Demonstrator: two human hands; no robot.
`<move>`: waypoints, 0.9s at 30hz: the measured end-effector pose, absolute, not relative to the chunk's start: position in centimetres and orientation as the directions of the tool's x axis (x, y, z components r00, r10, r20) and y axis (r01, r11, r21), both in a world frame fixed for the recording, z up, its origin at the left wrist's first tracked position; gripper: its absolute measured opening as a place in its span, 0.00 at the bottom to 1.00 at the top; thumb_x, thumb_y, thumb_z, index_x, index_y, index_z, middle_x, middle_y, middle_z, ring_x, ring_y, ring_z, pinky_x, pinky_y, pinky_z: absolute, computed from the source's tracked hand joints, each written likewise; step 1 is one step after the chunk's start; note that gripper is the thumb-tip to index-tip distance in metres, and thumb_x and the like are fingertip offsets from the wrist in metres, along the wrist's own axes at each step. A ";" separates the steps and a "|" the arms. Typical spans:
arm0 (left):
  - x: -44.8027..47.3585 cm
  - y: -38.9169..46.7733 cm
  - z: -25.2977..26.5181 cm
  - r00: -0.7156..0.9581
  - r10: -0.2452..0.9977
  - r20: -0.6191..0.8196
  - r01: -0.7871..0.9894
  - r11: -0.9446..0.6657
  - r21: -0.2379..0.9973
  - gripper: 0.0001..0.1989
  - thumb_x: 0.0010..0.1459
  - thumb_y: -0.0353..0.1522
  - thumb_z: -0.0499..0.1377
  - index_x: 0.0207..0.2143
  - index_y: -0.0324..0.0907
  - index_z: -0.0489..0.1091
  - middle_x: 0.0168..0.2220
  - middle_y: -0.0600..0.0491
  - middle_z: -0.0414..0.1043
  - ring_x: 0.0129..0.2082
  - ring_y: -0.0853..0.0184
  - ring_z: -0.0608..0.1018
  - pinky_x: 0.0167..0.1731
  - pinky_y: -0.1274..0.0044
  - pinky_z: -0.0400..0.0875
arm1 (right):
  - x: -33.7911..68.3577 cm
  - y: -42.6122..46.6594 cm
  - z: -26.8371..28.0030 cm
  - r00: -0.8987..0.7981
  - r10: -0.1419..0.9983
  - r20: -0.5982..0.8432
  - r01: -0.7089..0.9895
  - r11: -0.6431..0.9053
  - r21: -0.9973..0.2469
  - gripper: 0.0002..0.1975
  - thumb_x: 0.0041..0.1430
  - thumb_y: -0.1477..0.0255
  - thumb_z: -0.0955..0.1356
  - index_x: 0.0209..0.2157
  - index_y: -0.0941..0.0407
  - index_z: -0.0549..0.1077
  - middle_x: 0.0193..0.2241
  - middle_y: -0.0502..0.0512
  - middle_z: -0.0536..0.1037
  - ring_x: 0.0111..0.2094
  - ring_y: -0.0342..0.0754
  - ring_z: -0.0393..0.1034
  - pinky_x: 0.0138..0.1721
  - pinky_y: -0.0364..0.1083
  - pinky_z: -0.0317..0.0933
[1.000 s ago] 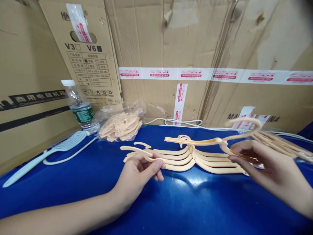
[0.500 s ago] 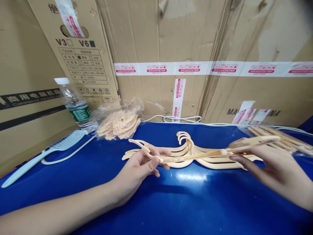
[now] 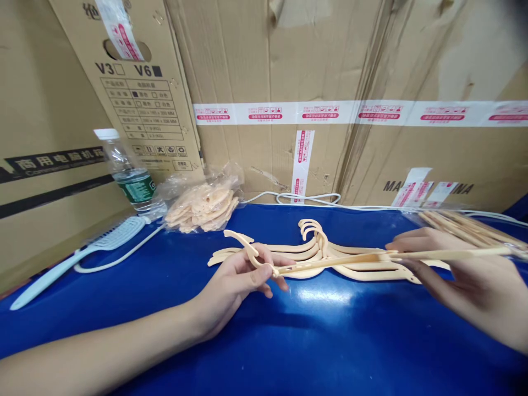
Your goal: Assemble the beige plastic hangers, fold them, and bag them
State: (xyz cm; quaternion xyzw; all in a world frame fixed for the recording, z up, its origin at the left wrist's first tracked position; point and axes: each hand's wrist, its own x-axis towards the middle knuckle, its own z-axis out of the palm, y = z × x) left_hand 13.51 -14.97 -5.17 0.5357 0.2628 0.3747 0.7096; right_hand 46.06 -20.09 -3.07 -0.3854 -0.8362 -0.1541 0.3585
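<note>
A beige clothes hanger [image 3: 336, 262] is held edge-on between my two hands, above the table. My left hand [image 3: 237, 283] pinches its left end between thumb and fingers, where a curved piece juts up to the left. My right hand [image 3: 457, 280] is closed on the right part, with thumb below and fingers behind. From there a straight arm reaches right, past the hand. Just behind lie several similar beige hangers [image 3: 317, 247] stacked together, their hooks pointing away from me. The held hanger and my hands hide parts of them.
The blue table [image 3: 313, 352] is glossy. At the back left are a bag of beige flat pieces [image 3: 202, 206], a water bottle [image 3: 134, 181] and a pale blue hairbrush [image 3: 82, 258]. Bagged thin sticks [image 3: 462, 228] lie right. A white cable [image 3: 307, 199] runs along cardboard boxes [image 3: 264, 66].
The hanger's right arm has swung outward and now points further right, nearly in line with the bar. My right fingers have shifted slightly; my left hand keeps its pinch.
</note>
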 end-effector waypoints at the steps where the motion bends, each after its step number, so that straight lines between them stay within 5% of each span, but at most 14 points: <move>1: 13.5 -14.9 -5.2 0.580 0.814 0.021 -0.250 0.153 0.956 0.09 0.58 0.34 0.64 0.31 0.39 0.68 0.39 0.49 0.76 0.34 0.65 0.79 0.32 0.78 0.68 | 46.0 -20.1 -3.0 -0.445 0.528 0.723 0.761 0.648 -0.005 0.12 0.61 0.79 0.63 0.43 0.51 0.70 0.36 0.53 0.77 0.36 0.47 0.75 0.35 0.42 0.67; 6: 13.8 -14.9 -5.3 0.564 0.826 0.013 -0.246 0.153 0.957 0.12 0.56 0.36 0.66 0.30 0.39 0.67 0.24 0.54 0.75 0.28 0.67 0.79 0.29 0.80 0.67 | 46.1 -20.7 -3.2 -0.439 0.551 0.710 0.785 0.620 0.005 0.10 0.62 0.75 0.63 0.43 0.53 0.71 0.36 0.56 0.76 0.34 0.46 0.75 0.33 0.43 0.66; 20: 14.0 -15.1 -5.8 0.358 0.934 -0.012 -0.258 0.112 0.960 0.20 0.44 0.32 0.71 0.26 0.41 0.60 0.21 0.56 0.75 0.16 0.72 0.74 0.20 0.83 0.65 | 44.3 -21.7 -4.1 -0.453 0.513 0.729 0.797 0.599 0.074 0.10 0.63 0.76 0.63 0.43 0.51 0.71 0.36 0.54 0.78 0.36 0.47 0.76 0.39 0.43 0.67; 27: 14.1 -15.1 -5.7 0.363 0.932 -0.003 -0.258 0.103 0.961 0.20 0.45 0.35 0.71 0.26 0.41 0.60 0.21 0.56 0.75 0.14 0.74 0.73 0.18 0.84 0.65 | 42.9 -22.2 -3.5 -0.366 0.561 0.742 0.837 0.548 -0.001 0.08 0.64 0.72 0.65 0.44 0.51 0.71 0.37 0.54 0.80 0.35 0.47 0.76 0.40 0.43 0.68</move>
